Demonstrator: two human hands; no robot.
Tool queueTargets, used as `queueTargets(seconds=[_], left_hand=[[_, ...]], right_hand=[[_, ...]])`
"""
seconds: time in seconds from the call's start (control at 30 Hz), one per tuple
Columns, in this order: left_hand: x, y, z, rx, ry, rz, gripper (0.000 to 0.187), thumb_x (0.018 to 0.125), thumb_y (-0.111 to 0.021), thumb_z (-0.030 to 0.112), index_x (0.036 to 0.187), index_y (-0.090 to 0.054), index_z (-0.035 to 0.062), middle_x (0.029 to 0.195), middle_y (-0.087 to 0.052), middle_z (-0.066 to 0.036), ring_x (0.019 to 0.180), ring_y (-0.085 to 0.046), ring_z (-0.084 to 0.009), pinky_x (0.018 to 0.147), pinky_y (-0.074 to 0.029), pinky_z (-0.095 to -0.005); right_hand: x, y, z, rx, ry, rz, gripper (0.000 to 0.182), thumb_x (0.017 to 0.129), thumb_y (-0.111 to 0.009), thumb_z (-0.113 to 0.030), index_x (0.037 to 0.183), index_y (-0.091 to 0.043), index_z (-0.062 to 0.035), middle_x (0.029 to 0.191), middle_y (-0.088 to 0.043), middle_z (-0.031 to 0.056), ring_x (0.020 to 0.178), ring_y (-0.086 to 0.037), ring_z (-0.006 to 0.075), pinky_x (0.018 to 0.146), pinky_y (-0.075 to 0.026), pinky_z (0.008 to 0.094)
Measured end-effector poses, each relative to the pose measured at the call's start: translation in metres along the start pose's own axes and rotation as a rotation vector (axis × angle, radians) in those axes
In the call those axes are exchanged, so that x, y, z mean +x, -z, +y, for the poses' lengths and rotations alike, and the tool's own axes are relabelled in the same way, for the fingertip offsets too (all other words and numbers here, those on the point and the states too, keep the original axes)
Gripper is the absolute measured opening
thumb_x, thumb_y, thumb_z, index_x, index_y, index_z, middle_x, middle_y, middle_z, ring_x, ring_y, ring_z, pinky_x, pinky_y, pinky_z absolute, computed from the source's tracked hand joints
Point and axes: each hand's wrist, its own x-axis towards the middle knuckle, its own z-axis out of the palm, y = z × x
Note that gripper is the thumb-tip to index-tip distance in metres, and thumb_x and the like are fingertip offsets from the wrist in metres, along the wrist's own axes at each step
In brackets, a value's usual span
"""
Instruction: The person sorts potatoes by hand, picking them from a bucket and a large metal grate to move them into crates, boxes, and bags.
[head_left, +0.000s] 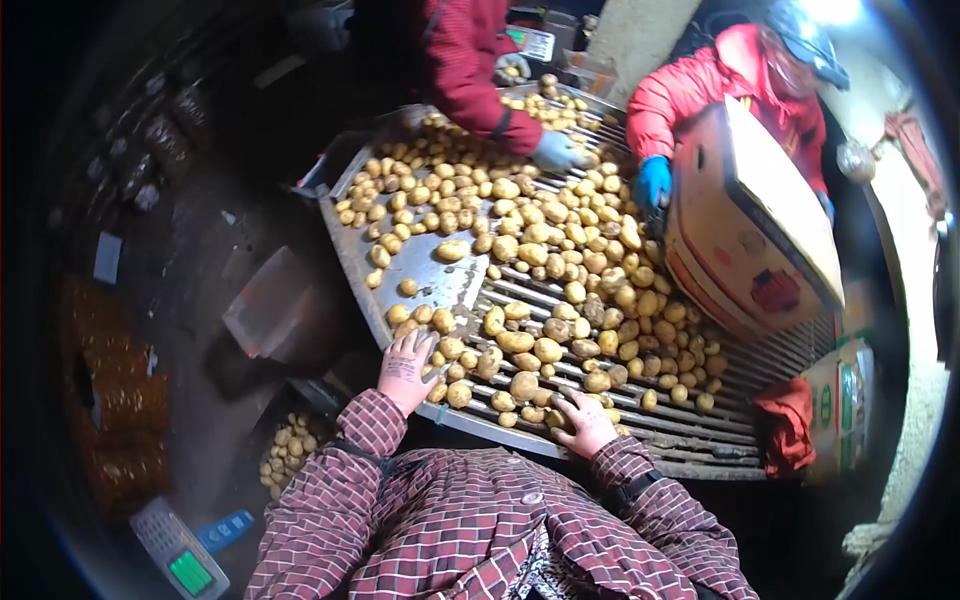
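Note:
My left hand [406,372], in a pinkish glove with darker fingertips, rests at the near left edge of a slatted metal sorting table [690,432]. Its fingers are spread beside several potatoes [450,347], and I see nothing held in it. Farther right, my right hand [588,426] reaches over the table's front edge. Its fingers are stretched out against potatoes [535,414] on the bars, partly hiding one or two of them. Many more yellow potatoes [600,262] lie loose across the slats and the smooth metal plate [425,262].
Across the table, a person in a red jacket [672,95] tilts a large cardboard box [745,225]. Another person's gloved hand [560,152] touches potatoes at the back. A scale [180,555], a potato pile [290,450] and a plastic crate [270,303] are at left; a red cloth [785,425] hangs right.

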Motion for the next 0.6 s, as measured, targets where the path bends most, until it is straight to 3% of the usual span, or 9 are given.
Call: queueTargets(seconds=[0.07,0.2,0.3,0.43,0.47,0.57,0.6], left_hand=[[0.028,-0.006,0.013,0.173,-0.038,-0.149,0.070,0.070,-0.075,0.037,0.130,-0.049,0.0113,0.137,-0.041,-0.021,0.127,-0.039,-0.0366,0.106,-0.032,-0.0475],[0.071,0.001,0.039,0.279,0.000,-0.424,0.074,0.069,-0.077,0.040,0.133,-0.049,0.0153,0.143,-0.036,-0.018,0.125,-0.041,-0.0357,0.099,-0.041,-0.0449],[0.085,-0.022,0.025,0.150,0.086,-0.408,0.075,0.070,-0.078,0.034,0.135,-0.045,0.0142,0.147,-0.028,-0.020,0.117,-0.048,-0.0397,0.097,-0.045,-0.0424],[0.099,-0.023,0.027,0.165,0.191,-0.416,0.083,0.068,-0.080,0.022,0.139,-0.037,0.0111,0.141,-0.031,-0.026,0.113,-0.052,-0.0412,0.087,-0.050,-0.0458],[0.100,-0.027,0.026,0.164,0.234,-0.404,0.085,0.068,-0.080,0.023,0.139,-0.035,0.0101,0.141,-0.030,-0.027,0.111,-0.053,-0.0422,0.087,-0.051,-0.0462],[0.104,-0.035,0.016,0.119,0.283,-0.334,0.079,0.070,-0.078,0.021,0.137,-0.037,0.0111,0.140,-0.031,-0.024,0.112,-0.053,-0.0414,0.085,-0.053,-0.0434],[0.104,-0.027,0.028,0.142,0.310,-0.414,0.075,0.072,-0.077,0.021,0.136,-0.038,0.0110,0.140,-0.031,-0.024,0.114,-0.051,-0.0415,0.087,-0.052,-0.0438]], right_hand=[[-0.004,0.003,0.006,0.039,0.012,0.051,0.056,0.075,-0.071,-0.027,0.126,-0.055,-0.0104,0.129,-0.051,0.0160,0.118,-0.050,0.0336,0.101,-0.040,0.0427],[-0.008,0.007,0.018,0.053,-0.077,0.057,0.049,0.076,-0.070,-0.025,0.121,-0.059,-0.0100,0.122,-0.056,0.0158,0.113,-0.053,0.0335,0.098,-0.042,0.0413],[0.002,0.014,0.030,0.071,-0.132,0.052,0.046,0.077,-0.069,-0.026,0.119,-0.060,-0.0102,0.115,-0.059,0.0147,0.112,-0.054,0.0317,0.094,-0.045,0.0414],[0.044,0.044,0.026,0.178,-0.250,0.025,0.042,0.082,-0.065,-0.029,0.119,-0.060,-0.0115,0.107,-0.064,0.0121,0.099,-0.062,0.0291,0.087,-0.050,0.0381],[0.059,0.047,0.028,0.173,-0.181,0.127,0.040,0.082,-0.065,-0.029,0.118,-0.061,-0.0113,0.109,-0.064,0.0126,0.101,-0.061,0.0296,0.088,-0.050,0.0388],[0.118,0.063,0.031,0.186,-0.131,0.108,0.037,0.084,-0.063,-0.030,0.117,-0.062,-0.0122,0.109,-0.065,0.0131,0.102,-0.061,0.0305,0.088,-0.050,0.0397],[0.158,0.064,0.030,0.160,-0.007,0.226,0.036,0.084,-0.062,-0.030,0.116,-0.062,-0.0126,0.109,-0.064,0.0131,0.102,-0.061,0.0307,0.087,-0.050,0.0404]])
